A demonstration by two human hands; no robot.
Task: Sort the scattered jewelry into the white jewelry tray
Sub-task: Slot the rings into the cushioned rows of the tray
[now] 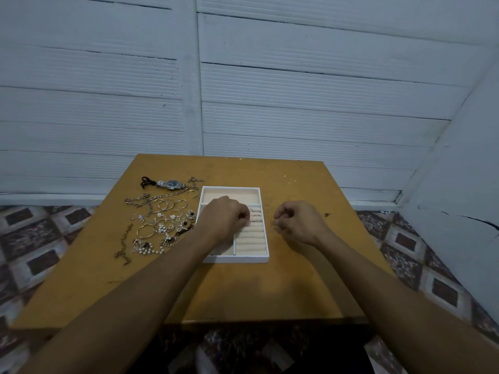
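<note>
The white jewelry tray with beige lining sits mid-table. My left hand hovers over its ring rolls, fingers curled, pinching a small ring at the rolls; a few rings sit in the slots. My right hand is just right of the tray, fingers curled, pinching a thin ring. Another loose ring lies on the table by the tray's right wall. Scattered jewelry lies left of the tray: chains, hoops, pearl pieces and a wristwatch.
The wooden table stands against a white panelled wall. Patterned floor tiles show on both sides. The jewelry pile fills the table's left half up to the tray's left wall.
</note>
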